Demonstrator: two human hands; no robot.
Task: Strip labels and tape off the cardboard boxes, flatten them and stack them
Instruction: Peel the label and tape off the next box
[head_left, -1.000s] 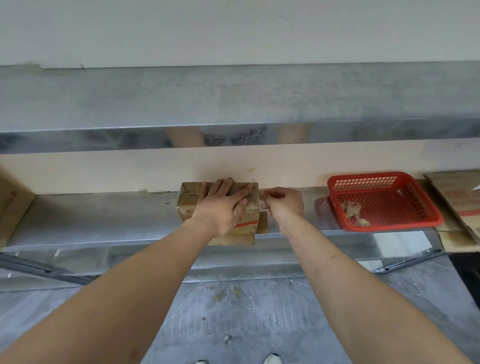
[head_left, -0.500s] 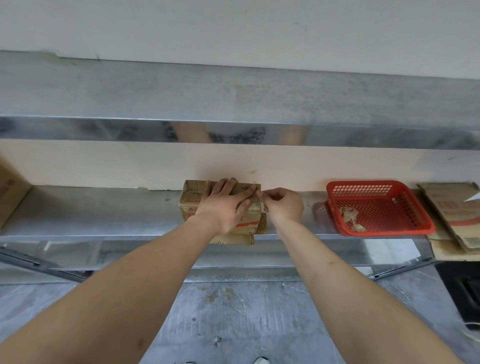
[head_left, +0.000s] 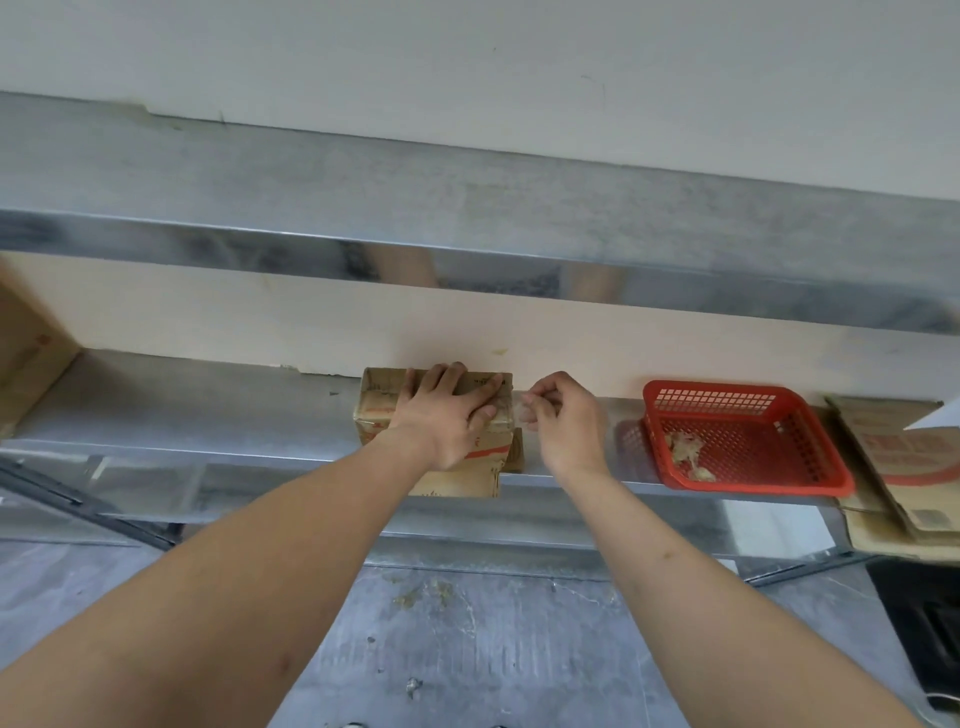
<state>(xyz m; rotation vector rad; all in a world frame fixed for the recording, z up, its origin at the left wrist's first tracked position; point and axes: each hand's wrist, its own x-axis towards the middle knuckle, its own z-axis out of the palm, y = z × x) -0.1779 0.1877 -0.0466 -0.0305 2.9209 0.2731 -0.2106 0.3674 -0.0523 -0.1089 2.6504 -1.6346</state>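
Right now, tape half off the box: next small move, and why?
Probably keep drawing the right hand rightward, toward the red basket. It pinches a clear tape strip still joined to the cardboard box, which the left hand presses flat; earlier scraps already lie in that basket.

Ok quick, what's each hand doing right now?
Left hand: open, pressing flat on the small brown cardboard box.
Right hand: pinching a clear tape strip off that box.

Matt brown cardboard box, scuffed; shiny brushed-metal shelf; glossy red perforated plastic basket; worn cardboard sheets, right edge.
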